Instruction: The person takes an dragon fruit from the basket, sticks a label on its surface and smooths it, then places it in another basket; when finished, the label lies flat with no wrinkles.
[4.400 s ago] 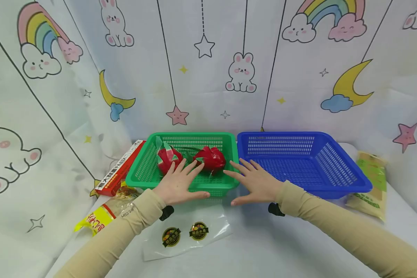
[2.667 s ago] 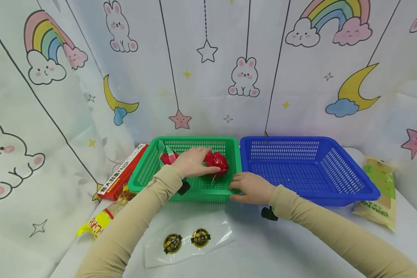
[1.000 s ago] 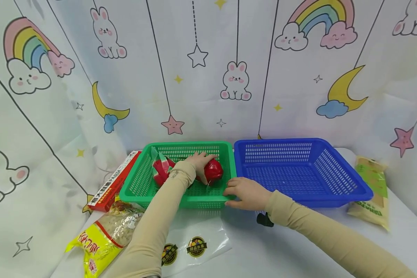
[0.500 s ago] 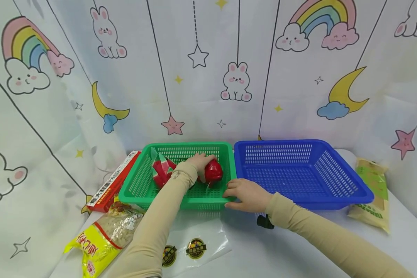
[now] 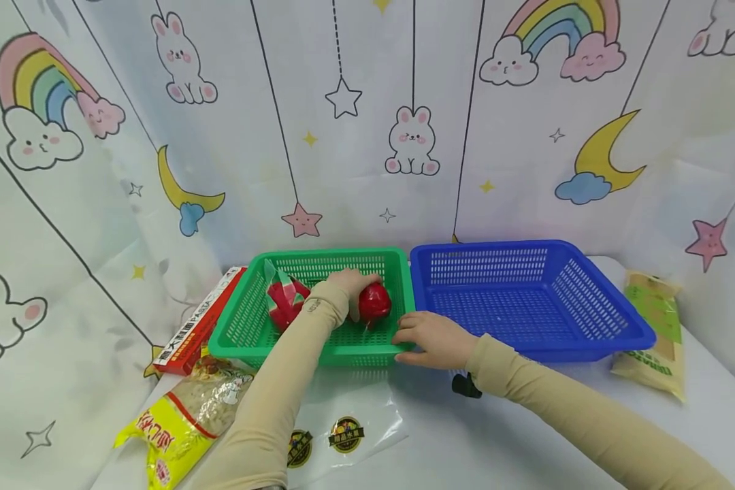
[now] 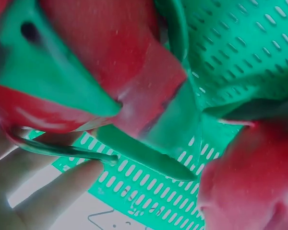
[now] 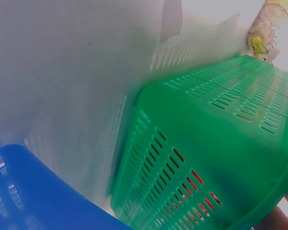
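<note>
In the head view, my left hand reaches into the green basket and holds the right-hand dragon fruit. The left wrist view shows its fingers around that red fruit with green scales. A second dragon fruit lies in the basket to the left, partly behind my left sleeve. My right hand grips the green basket's front right corner, its fingers over the rim. In the right wrist view, the green basket's outer wall fills the right side, and only a bit of the hand shows.
A blue basket stands right of the green one, close against it. On the left lie a red pasta box and a yellow food bag. A clear plastic bag lies in front, a beige-green packet at far right.
From spread above the baskets, my left hand has moved down onto the right-hand dragon fruit and turned it a little. My right hand has settled on the green basket's rim.
</note>
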Available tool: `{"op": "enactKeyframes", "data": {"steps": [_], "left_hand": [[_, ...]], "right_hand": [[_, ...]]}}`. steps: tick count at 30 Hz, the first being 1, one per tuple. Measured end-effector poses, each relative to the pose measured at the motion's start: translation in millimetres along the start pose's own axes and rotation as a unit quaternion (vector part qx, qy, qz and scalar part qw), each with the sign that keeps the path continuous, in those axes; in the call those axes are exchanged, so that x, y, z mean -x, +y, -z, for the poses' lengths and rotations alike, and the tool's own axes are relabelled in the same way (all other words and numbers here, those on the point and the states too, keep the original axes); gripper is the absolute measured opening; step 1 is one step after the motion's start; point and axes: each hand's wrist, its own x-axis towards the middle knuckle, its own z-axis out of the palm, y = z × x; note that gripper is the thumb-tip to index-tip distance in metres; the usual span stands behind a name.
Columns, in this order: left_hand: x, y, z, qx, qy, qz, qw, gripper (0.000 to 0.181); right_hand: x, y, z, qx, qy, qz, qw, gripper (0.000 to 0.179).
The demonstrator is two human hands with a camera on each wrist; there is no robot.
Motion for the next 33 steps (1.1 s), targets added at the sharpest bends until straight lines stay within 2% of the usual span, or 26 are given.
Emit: {"op": "enactKeyframes", "data": {"steps": [5,16,28,33], "left_hand": [[-1.3,-1.5,2.8,-0.049,0.0,-0.026,0.9985,0.085],[13.8,-0.7,17.0,-0.061,0.02,-0.04,0.9971,0.082],[25.2,0.8,23.9,-0.085,0.028,-0.058,0.9943,0.08],[34.9,1.9,29.0,-0.091,0.038,-0.078,0.9921,0.077]], "right_hand": [[0.4,0.0,-1.2,-0.006,-0.002,-0.006,1.0,0.025],[-0.8,-0.4,-0.4,-0.006,-0.009,-0.009,0.9999,0.026],[-1.3,-0.8,0.3,-0.008,-0.014,-0.017,0.9997,0.026],[-0.5,-2.6,1.3,-0.011,-0.015,-0.016,0.9997,0.026]]}}
